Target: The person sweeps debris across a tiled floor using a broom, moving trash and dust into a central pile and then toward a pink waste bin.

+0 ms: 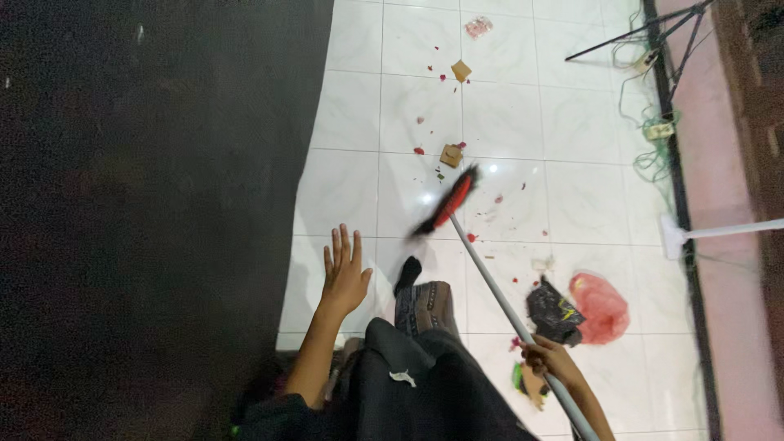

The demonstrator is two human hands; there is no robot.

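My right hand (549,357) grips the grey metal handle (498,294) of a broom at the lower right. Its red and black head (447,202) is blurred over the white tiled floor (580,122), just below a small brown cardboard piece (451,154). My left hand (344,272) hangs free with fingers spread, holding nothing, above the floor beside a black carpet (147,204). My foot in a black sock (407,273) and brown trouser leg (425,306) stands between the hands.
Red petals and scraps litter the tiles. A second cardboard piece (461,70) lies farther off. A black bag (554,312) and red plastic bag (603,305) lie near the handle. A tripod leg (629,34), green cables (653,143) and a white tool (719,232) are at the right.
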